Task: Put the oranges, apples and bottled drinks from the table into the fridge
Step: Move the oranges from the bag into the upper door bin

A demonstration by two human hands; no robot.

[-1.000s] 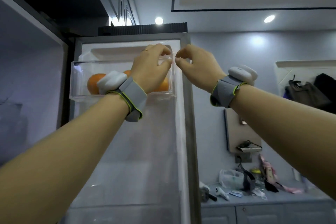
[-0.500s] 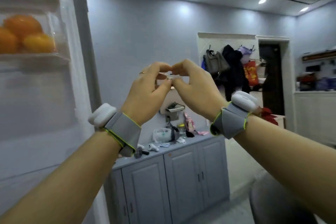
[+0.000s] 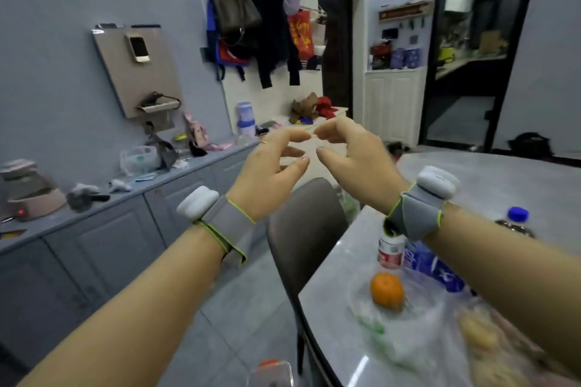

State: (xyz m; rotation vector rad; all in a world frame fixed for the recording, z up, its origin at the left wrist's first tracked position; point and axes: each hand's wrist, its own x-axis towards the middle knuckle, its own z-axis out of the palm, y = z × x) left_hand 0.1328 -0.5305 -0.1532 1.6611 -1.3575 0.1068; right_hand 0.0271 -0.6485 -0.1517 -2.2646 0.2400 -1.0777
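My left hand [image 3: 267, 173] and my right hand [image 3: 352, 160] hover side by side in mid-air, fingers spread, fingertips nearly touching, nothing in either. Below them, on the grey marble table [image 3: 518, 185], one orange [image 3: 386, 291] rests on a clear plastic bag [image 3: 418, 333]. A bottle with a red and white label [image 3: 390, 250] stands under my right wrist, and a blue-labelled bottle [image 3: 435, 267] lies beside it. A blue-capped bottle [image 3: 517, 220] shows past my right forearm. Pale, blurred fruit [image 3: 478, 333] lies in the bag at the right. The fridge is out of view.
A brown chair [image 3: 301, 229] stands pushed against the table's near edge. Grey cabinets with a cluttered countertop [image 3: 132, 188] run along the left wall. Bags and coats [image 3: 251, 19] hang on the far wall, beside a dark doorway [image 3: 334, 50]. Tiled floor lies between cabinets and table.
The view has swung right, from the fridge door shelf with oranges to the table. Both hands came away from the shelf, dropped lower, and their fingers spread apart.
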